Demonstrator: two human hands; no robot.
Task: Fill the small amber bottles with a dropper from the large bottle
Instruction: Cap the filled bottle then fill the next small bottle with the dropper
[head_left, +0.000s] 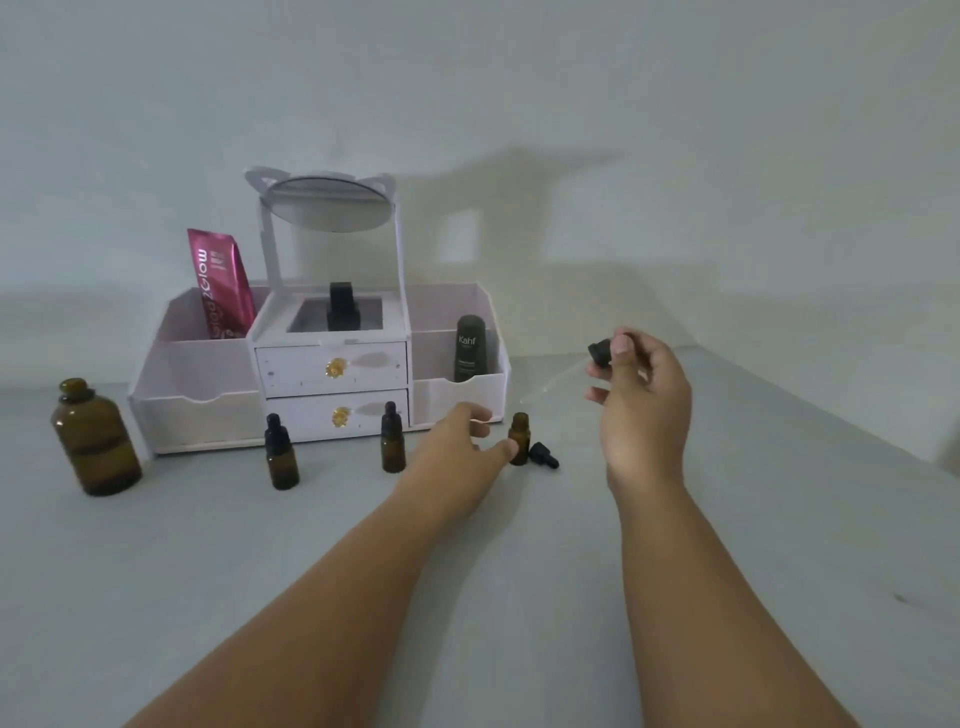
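The large amber bottle (96, 441) stands uncapped at the far left of the table. Two small amber bottles (282, 460) (393, 447) with black dropper caps stand in front of the organizer. A third small amber bottle (518, 439) stands open, and a black dropper cap (544, 455) lies just to its right. My left hand (457, 457) reaches toward this open bottle, thumb at its lower side, fingers loosely spread to its left. Above and to the right, my right hand (641, 405) pinches the black bulb of a dropper (601, 353), whose glass tip slants down-left toward the open bottle.
A white vanity organizer (208, 410) with an oval mirror and two drawers stands against the wall behind the bottles. It holds a pink tube (221, 286), a black bottle (343, 306) and a dark Kahf bottle (470, 348). The grey table runs toward me.
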